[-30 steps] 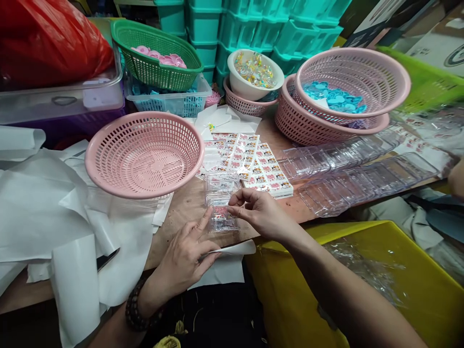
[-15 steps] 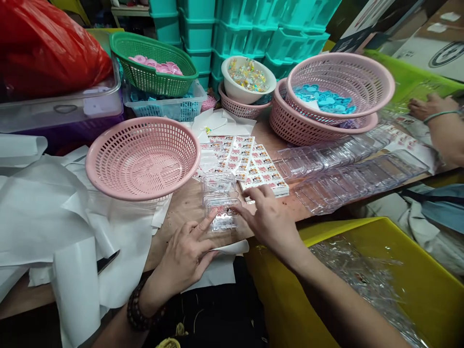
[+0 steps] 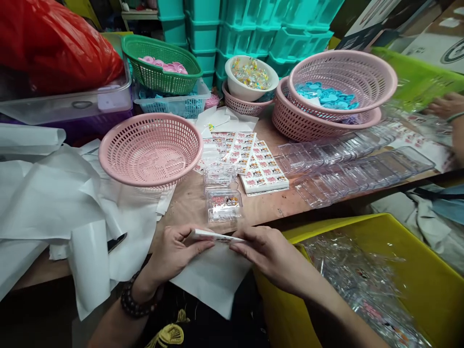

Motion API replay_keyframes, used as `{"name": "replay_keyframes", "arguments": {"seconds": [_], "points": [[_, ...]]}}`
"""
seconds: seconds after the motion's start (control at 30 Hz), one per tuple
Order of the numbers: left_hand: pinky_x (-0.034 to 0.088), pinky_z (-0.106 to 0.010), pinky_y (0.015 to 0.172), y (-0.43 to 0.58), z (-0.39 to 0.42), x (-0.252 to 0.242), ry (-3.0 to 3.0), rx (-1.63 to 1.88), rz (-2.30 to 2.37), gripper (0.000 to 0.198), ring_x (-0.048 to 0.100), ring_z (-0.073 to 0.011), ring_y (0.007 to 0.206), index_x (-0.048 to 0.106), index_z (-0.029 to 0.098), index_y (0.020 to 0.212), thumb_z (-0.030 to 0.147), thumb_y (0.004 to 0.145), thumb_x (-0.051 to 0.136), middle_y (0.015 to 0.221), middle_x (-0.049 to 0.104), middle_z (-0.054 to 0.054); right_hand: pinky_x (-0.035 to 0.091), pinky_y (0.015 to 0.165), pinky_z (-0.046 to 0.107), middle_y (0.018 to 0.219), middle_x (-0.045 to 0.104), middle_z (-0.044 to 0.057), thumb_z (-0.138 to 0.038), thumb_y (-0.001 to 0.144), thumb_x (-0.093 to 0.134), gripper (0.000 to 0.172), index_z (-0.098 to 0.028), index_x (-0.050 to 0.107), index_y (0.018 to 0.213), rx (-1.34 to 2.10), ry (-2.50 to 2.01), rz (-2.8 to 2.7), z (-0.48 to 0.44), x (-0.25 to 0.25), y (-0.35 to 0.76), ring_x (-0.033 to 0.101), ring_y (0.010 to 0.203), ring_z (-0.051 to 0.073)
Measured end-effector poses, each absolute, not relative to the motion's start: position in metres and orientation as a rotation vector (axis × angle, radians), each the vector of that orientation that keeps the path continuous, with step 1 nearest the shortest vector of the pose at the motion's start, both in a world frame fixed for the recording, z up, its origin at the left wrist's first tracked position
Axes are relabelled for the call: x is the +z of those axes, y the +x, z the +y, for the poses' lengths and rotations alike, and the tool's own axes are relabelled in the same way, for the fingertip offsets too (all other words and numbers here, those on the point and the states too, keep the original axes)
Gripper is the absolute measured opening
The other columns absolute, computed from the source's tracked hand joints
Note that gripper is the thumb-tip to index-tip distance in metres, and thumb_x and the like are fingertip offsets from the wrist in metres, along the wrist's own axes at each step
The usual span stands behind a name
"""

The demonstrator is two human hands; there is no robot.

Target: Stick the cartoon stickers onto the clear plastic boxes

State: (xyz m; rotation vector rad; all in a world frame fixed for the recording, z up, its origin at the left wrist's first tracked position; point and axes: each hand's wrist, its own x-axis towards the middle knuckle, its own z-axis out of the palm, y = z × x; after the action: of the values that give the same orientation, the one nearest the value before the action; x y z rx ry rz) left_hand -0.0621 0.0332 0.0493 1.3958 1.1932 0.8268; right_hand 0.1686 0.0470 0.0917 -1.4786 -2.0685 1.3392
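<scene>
Between my two hands, at the table's front edge, is a sticker sheet (image 3: 217,270), bent over along its top, its white back facing me. My left hand (image 3: 176,256) pinches the left end of the fold between thumb and fingers. The right end is pinched by my right hand (image 3: 266,251). Just beyond my fingers lies a clear plastic case (image 3: 224,203) with a printed cartoon sticker on its lid; its open clear flap (image 3: 219,176) is behind it. A stack of sticker sheets (image 3: 266,169) lies behind and to the right.
An empty-looking pink basket (image 3: 150,150) stands left, beside crumpled white backing paper (image 3: 43,203). Rows of clear cases (image 3: 362,174) lie right. Baskets of blue pieces (image 3: 326,96) stand behind. A yellow bin (image 3: 409,256) holds clear cases. A co-worker's hand (image 3: 449,104) is far right.
Both hands have left the clear case and drawn back toward me. They have lifted the sticker sheet from the table's edge and bent it. The case now shows its sticker uncovered.
</scene>
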Motion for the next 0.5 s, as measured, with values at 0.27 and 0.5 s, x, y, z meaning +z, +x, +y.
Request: {"name": "replay_keyframes", "arguments": {"seconds": [0.27, 0.5], "points": [[0.058, -0.023, 0.065, -0.049, 0.026, 0.047, 1.24, 0.771, 1.138, 0.028, 0.073, -0.018, 0.074, 0.08, 0.016, 0.096, 0.04, 0.09, 0.067, 0.084, 0.08, -0.005, 0.05, 0.072, 0.034, 0.076, 0.071, 0.003, -0.037, 0.09, 0.066, 0.018, -0.023, 0.071, 0.082, 1.208, -1.444, -1.776, 0.031, 0.089, 0.157, 0.064, 0.072, 0.019], [0.06, -0.027, 0.061, -0.059, 0.01, 0.058, 1.127, 0.704, 1.108, 0.033, 0.073, -0.0205, 0.069, 0.08, 0.013, 0.085, 0.046, 0.081, 0.075, 0.077, 0.079, -0.008, 0.049, 0.093, 0.052, 0.11, 0.071, 0.008, -0.021, 0.088, 0.065, 0.016, -0.033, 0.074, 0.094, 0.722, -1.237, -1.74, 0.017, 0.086, 0.165, 0.066, 0.101, 0.028]]}}
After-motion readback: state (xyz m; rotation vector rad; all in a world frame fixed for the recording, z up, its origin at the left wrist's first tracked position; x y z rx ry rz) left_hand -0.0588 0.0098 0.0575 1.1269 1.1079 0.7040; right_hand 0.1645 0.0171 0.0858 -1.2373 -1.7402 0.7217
